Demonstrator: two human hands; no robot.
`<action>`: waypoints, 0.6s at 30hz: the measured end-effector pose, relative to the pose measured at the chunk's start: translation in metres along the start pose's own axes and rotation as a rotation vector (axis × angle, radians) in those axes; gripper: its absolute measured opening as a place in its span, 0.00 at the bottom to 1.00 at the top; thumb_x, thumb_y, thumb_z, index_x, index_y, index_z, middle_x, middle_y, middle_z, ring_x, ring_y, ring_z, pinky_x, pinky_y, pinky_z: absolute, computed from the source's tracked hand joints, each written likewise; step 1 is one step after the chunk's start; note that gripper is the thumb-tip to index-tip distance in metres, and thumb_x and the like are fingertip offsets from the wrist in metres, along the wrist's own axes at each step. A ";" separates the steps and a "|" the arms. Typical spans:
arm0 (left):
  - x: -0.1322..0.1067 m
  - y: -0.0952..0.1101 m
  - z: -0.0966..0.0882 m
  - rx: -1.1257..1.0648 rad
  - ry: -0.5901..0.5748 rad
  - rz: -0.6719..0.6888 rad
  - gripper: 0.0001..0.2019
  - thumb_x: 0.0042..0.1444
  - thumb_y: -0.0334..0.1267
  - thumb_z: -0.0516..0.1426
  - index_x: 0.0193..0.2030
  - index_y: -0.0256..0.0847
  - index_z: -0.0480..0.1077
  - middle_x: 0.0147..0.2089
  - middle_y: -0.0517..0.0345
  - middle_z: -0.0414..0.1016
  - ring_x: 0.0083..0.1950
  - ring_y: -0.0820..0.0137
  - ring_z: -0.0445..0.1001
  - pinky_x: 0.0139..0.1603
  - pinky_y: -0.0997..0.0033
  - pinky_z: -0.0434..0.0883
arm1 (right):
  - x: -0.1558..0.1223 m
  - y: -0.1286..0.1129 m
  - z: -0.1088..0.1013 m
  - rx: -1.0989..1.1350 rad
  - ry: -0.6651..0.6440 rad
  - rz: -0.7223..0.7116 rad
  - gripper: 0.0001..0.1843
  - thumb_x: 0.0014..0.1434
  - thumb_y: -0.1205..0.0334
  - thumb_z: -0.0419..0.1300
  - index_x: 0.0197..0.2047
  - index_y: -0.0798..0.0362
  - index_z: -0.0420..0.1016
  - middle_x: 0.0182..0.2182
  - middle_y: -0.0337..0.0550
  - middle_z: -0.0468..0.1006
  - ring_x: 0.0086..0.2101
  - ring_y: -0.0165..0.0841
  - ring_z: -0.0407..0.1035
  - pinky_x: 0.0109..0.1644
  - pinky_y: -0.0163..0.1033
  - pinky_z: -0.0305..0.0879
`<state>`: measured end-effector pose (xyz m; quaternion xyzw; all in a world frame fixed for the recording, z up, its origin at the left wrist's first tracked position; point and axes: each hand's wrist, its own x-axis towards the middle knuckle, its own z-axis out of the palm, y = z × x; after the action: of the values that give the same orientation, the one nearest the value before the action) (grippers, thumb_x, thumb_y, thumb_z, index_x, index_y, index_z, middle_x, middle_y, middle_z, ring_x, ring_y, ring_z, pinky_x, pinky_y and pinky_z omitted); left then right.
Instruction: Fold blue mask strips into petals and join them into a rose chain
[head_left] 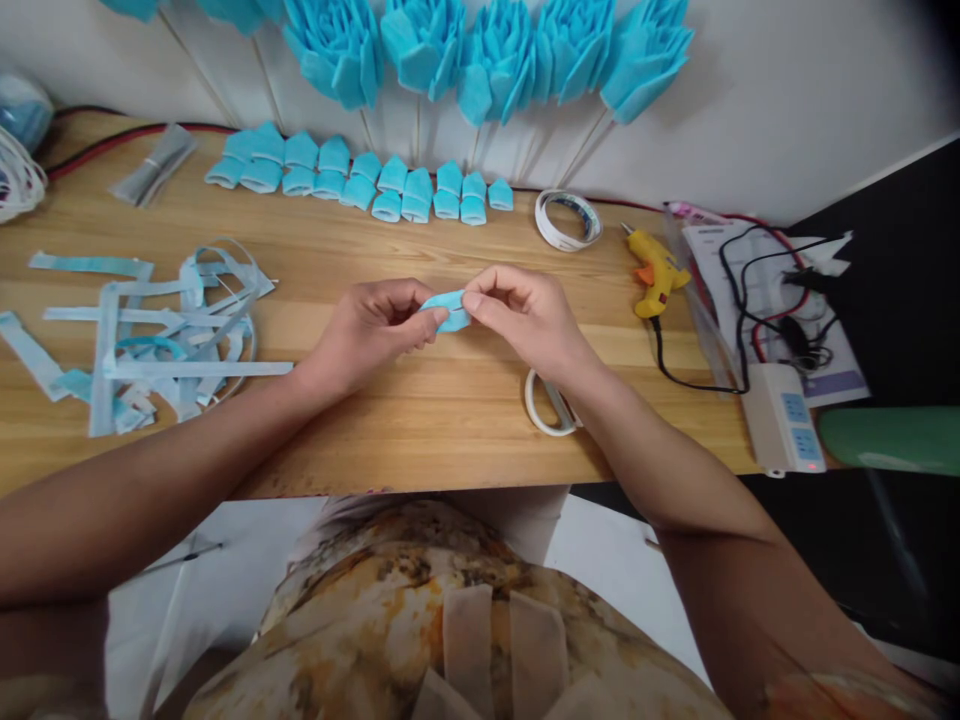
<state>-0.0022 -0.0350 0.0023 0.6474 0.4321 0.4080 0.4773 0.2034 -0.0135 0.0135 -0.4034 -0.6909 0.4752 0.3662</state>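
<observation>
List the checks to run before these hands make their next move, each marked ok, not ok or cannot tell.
1. Folded blue fabric piece held by left hand and right hand: ok, pinched from both sides.
2. Folded blue petals lined up clear of the hands: ok, along the wall.
3. Yellow glue gun hot: cannot tell; it lies untouched.
4. Power strip light lit: ok, red.
5. Cut strips tidied: not ok, tangled at left.
6. White ring fully visible: not ok, partly behind the right forearm.

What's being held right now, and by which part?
A small blue piece: the left hand pinches one end, the right hand the other.
</observation>
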 end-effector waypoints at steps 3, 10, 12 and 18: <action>0.000 0.001 0.000 -0.007 0.007 -0.007 0.15 0.58 0.50 0.65 0.29 0.41 0.74 0.24 0.62 0.71 0.24 0.75 0.65 0.26 0.75 0.62 | 0.000 0.000 -0.001 0.007 -0.007 -0.002 0.13 0.61 0.51 0.65 0.33 0.52 0.75 0.29 0.36 0.76 0.32 0.28 0.66 0.37 0.35 0.64; 0.001 -0.001 0.000 -0.050 0.008 -0.031 0.16 0.57 0.51 0.65 0.28 0.41 0.74 0.24 0.61 0.72 0.25 0.75 0.67 0.26 0.76 0.65 | 0.001 0.000 -0.002 0.011 -0.009 0.003 0.13 0.59 0.52 0.67 0.32 0.53 0.75 0.28 0.36 0.76 0.30 0.27 0.65 0.35 0.35 0.63; 0.001 -0.001 0.000 -0.059 0.009 -0.036 0.16 0.57 0.50 0.66 0.28 0.41 0.73 0.24 0.61 0.73 0.25 0.75 0.67 0.27 0.76 0.65 | 0.001 0.001 -0.001 0.018 -0.004 0.013 0.12 0.59 0.53 0.67 0.32 0.53 0.75 0.28 0.36 0.76 0.30 0.27 0.65 0.35 0.35 0.63; 0.000 0.001 0.000 -0.052 0.013 -0.054 0.13 0.57 0.46 0.65 0.28 0.41 0.74 0.25 0.61 0.74 0.25 0.75 0.68 0.27 0.75 0.66 | 0.001 0.005 0.001 0.029 0.023 0.023 0.11 0.57 0.55 0.68 0.32 0.52 0.72 0.28 0.34 0.74 0.29 0.25 0.63 0.32 0.33 0.61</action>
<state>-0.0020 -0.0349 0.0030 0.6200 0.4418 0.4105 0.5020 0.2028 -0.0122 0.0088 -0.4113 -0.6748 0.4850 0.3745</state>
